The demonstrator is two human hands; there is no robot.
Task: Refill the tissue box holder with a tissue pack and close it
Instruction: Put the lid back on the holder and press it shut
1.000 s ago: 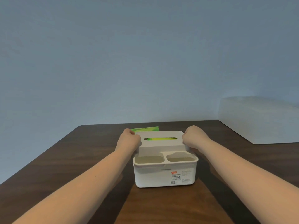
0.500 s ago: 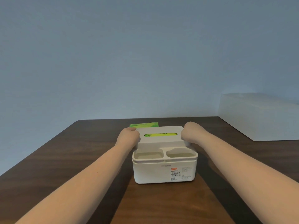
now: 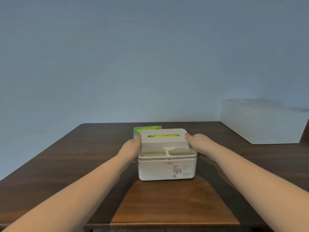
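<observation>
A white tissue box holder stands in the middle of the dark wooden table, with two shallow compartments along its front. Its white lid lies nearly flat on top, and green tissue packaging shows through the slot. My left hand presses flat against the lid's left end. My right hand lies against the lid's right end, its fingers running down the holder's right side. Another green tissue pack lies just behind the holder, mostly hidden by it.
A large white box sits at the table's back right. A blue-grey wall rises behind the table. A lighter brown patch of table lies in front of the holder, near the front edge.
The lid was tilted up a second ago and has come down flat onto the holder. Both hands have gone from fists gripping the lid's ends to flatter hands lower along its sides.
</observation>
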